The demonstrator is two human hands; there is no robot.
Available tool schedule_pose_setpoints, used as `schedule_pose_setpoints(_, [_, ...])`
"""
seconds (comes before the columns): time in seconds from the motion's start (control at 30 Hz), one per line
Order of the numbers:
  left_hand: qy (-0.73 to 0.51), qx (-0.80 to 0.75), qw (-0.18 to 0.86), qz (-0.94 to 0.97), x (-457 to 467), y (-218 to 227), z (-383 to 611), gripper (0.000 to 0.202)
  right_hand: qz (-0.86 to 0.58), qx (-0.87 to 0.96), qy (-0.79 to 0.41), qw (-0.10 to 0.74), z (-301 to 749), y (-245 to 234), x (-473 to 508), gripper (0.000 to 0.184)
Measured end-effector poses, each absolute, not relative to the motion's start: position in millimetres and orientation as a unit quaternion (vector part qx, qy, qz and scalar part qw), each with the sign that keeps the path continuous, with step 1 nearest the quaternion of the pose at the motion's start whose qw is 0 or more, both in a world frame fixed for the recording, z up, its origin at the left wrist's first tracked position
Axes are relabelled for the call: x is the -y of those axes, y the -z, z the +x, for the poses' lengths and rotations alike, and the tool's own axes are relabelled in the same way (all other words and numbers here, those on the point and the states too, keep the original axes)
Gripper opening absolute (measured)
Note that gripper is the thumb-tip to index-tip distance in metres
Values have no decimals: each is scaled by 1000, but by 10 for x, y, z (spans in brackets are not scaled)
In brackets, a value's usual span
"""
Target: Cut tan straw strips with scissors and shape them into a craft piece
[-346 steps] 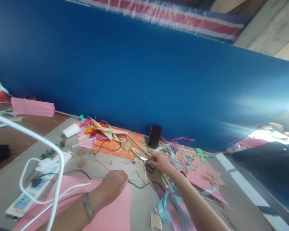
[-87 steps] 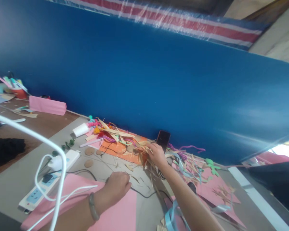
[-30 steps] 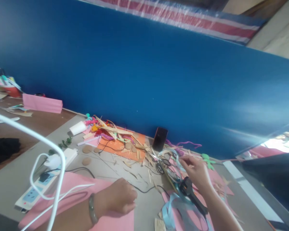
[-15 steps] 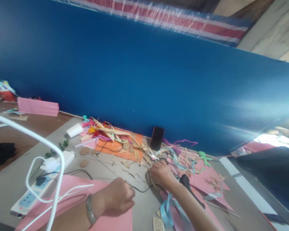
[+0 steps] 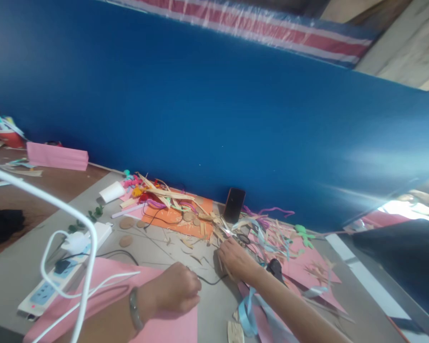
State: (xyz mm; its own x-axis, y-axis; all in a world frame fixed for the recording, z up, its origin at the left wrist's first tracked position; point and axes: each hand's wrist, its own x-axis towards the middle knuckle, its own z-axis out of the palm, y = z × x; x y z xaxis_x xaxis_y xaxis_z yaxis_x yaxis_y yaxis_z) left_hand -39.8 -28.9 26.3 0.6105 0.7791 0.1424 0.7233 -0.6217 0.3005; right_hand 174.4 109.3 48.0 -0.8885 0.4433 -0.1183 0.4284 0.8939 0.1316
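My left hand, with a bracelet at the wrist, rests closed above a pink sheet. Its curled fingers hide whatever may be in them. Farther right, my right hand reaches down to the grey tabletop with bent fingers pressed together. A thin pale strip shows by these fingertips, but I cannot tell whether they grip it. Just beyond lies a black ring-shaped handle among wood shavings. The right forearm partly covers a black tool and passes over light blue ribbon.
A phone leans against the blue partition. Left of it, wood strips and pipe cleaners cover an orange sheet. A white cable loops in front of a power strip. A white cup lies sideways.
My right hand has shifted slightly left and down, uncovering more of the black ring-shaped handle. My left hand stays closed in nearly the same place.
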Motion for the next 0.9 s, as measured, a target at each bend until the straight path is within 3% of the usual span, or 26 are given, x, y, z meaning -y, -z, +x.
schedule_pose_setpoints(0.13, [-141,-424,110,888,275,-222,-400,21,268,-963,28,18,1787,-540,-1075,16])
schedule_pose_setpoints(0.33, [-243,-513,168,806,223,-242,-407,22,397,-878,221,-152,1804,-709,-1107,23])
schedule_pose_setpoints(0.67, [-486,-522,501,491,118,-216,-351,26,437,-671,531,-278,1419,-682,-822,24])
schedule_pose_setpoints(0.77, [-508,-469,597,407,98,-278,-343,31,432,-629,577,-293,1255,-650,-667,21])
schedule_pose_setpoints(0.9, [-495,-458,646,359,81,-333,-350,32,431,-592,604,-315,1091,-605,-501,17])
